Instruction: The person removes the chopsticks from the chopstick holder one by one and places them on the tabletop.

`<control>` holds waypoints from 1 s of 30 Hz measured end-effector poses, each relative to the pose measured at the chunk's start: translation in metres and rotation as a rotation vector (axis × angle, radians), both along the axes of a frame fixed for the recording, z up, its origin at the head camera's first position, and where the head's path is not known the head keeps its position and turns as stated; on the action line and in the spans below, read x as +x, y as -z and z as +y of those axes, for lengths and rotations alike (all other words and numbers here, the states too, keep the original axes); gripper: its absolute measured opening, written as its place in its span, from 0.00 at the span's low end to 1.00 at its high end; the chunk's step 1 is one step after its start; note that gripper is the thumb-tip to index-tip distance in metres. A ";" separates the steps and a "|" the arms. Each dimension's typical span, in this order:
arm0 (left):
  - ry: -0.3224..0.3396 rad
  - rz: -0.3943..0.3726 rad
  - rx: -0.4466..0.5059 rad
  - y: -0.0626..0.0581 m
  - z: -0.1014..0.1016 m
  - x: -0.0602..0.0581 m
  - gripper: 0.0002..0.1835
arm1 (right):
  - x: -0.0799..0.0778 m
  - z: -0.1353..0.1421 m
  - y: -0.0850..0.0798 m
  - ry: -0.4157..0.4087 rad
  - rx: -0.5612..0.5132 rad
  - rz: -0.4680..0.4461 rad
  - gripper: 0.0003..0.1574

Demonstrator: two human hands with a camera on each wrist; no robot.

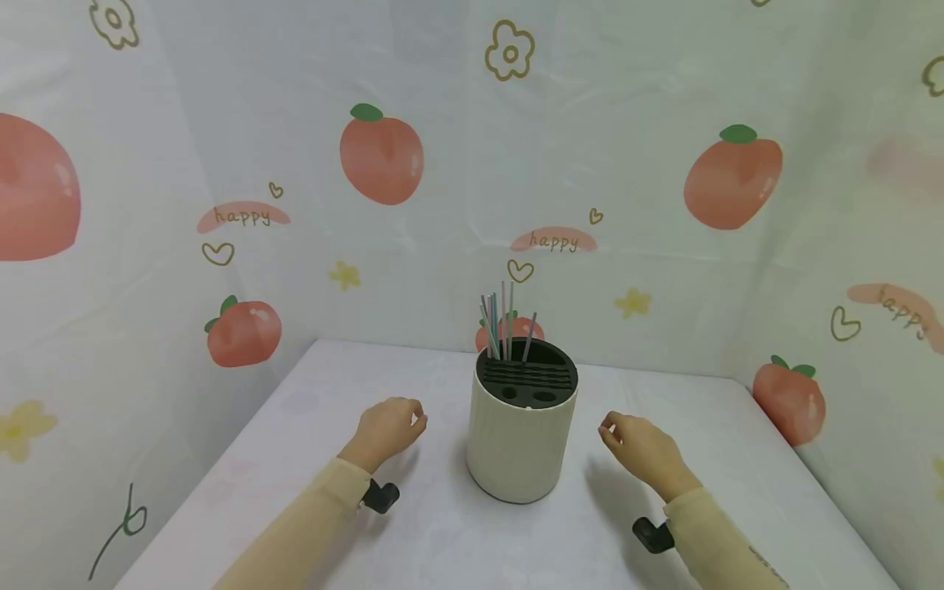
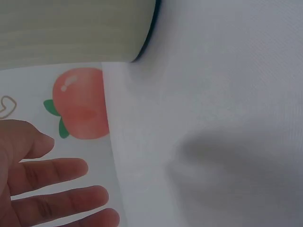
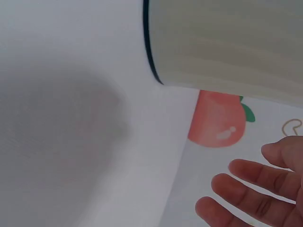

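A cream, round utensil holder (image 1: 518,447) with a black slotted top (image 1: 527,383) stands upright on the white table. Several thin pastel sticks (image 1: 496,328) rise from its back left compartment; whether they are straws cannot be made out. To the holder's left hovers my left hand (image 1: 388,428), apart from it, with loosely bent fingers and nothing in them. My right hand (image 1: 640,447) hangs on the other side, also apart and holding nothing. Both wrist views show spread, relaxed fingers near the holder's pale wall (image 2: 71,33).
A white cloth printed with peaches (image 1: 382,157) hangs behind and at both sides of the white tabletop (image 1: 435,541). Black wrist devices (image 1: 381,496) sit under both cream sleeves (image 1: 302,524). Shadows of the arms fall on the table.
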State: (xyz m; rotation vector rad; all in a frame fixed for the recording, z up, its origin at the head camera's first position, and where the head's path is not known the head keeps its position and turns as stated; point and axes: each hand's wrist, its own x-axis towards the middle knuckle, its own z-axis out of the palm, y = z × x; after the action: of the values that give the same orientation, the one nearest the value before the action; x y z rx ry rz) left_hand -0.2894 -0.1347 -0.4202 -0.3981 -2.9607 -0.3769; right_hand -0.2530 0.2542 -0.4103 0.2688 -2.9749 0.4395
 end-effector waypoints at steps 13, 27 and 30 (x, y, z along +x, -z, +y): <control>0.030 -0.011 0.098 -0.035 0.003 -0.010 0.11 | -0.005 0.000 -0.046 -0.092 -0.241 0.064 0.19; 0.244 0.030 0.738 -0.118 0.038 -0.025 0.13 | -0.026 -0.030 -0.072 -0.243 -0.919 -0.092 0.29; 0.279 0.016 0.920 -0.121 0.046 -0.026 0.13 | -0.028 -0.037 -0.069 -0.221 -1.035 -0.154 0.29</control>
State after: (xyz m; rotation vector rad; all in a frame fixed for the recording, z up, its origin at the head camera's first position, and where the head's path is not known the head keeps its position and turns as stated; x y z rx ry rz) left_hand -0.3152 -0.0884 -0.2992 -0.6500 -2.3449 -1.6274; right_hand -0.2811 0.2175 -0.3413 0.4347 -2.4050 1.9459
